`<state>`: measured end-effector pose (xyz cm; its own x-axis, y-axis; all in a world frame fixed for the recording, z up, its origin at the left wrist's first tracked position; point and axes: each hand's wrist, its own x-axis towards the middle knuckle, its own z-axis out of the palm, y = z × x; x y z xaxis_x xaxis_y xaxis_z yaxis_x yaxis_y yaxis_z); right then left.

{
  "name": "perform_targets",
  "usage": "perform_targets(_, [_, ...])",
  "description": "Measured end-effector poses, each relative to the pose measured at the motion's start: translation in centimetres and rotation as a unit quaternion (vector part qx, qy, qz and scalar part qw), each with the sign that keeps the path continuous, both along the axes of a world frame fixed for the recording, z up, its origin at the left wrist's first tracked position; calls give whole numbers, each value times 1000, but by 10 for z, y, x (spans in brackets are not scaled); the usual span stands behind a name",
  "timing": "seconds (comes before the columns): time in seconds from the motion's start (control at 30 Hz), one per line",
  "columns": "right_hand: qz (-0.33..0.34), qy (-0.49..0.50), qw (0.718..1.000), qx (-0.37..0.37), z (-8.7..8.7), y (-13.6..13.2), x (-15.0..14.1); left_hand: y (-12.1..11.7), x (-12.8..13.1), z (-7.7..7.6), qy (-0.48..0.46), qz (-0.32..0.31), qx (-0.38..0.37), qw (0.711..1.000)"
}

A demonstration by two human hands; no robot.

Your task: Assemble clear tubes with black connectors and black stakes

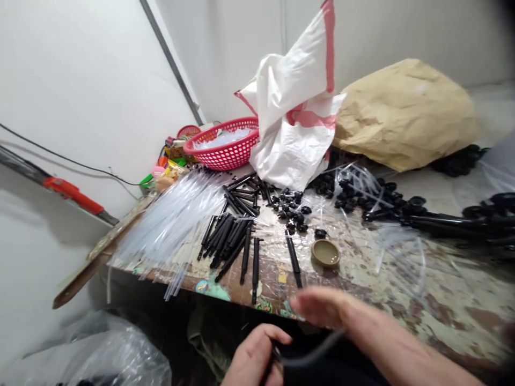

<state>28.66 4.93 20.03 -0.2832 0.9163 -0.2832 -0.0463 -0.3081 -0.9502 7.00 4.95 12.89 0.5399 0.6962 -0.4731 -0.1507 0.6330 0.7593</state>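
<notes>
Low in the head view, just off the table's front edge, my left hand (257, 354) is closed around a thin translucent tube (311, 355). A dark bit shows by its fingertips, too hidden to name. The tube bends up towards the right and passes below my right hand (322, 308). That hand is blurred, its fingers stretched to the left over the table edge, with no held thing visible. Its fingertips are close to the lower end of a black plastic rod (293, 257). Several similar black rods (231, 238) lie further left.
Long clear tubes (161, 225) cover the table's left side. A small round dish (325, 253) sits near small black caps (295, 214). Behind stand a red basket (225, 155), a white sack (293, 118) and a brown paper bag (406, 112). More black parts (442, 222) lie right.
</notes>
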Motion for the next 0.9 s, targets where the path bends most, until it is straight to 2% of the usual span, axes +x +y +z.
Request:
perform_targets(0.07, [-23,-101,993,59,-6,35,-8,3,-10,-1,-8,77,-24,997])
perform_targets(0.13, [1,-231,960,161,-17,73,-20,7,-19,1,9,135,-26,990])
perform_targets(0.17, [20,-301,926,225,-23,91,-27,9,-23,2,26,159,-19,987])
perform_targets(0.2, [47,-386,881,269,-30,107,-35,12,-26,3,46,180,-9,983])
perform_targets(0.27, [77,-530,788,303,-43,133,-48,19,-32,4,81,218,12,972])
perform_targets(0.3, [86,-574,755,305,-48,143,-53,23,-35,4,94,236,22,967])
perform_targets(0.33, [90,-600,735,304,-52,149,-56,27,-37,5,104,252,32,962])
perform_targets(0.47, [104,-630,704,312,-58,160,-55,47,-40,6,90,320,85,939])
perform_targets(0.6, [106,-645,687,317,-52,161,-46,66,-33,7,36,388,107,915])
perform_targets(0.7, [93,-631,699,323,-41,159,-41,80,-24,9,-16,417,122,901])
perform_targets(0.8, [90,-565,755,319,-27,150,-37,92,-14,14,-41,412,146,898])
perform_targets(0.9, [98,-475,819,308,-14,136,-38,97,-3,20,-54,355,128,924])
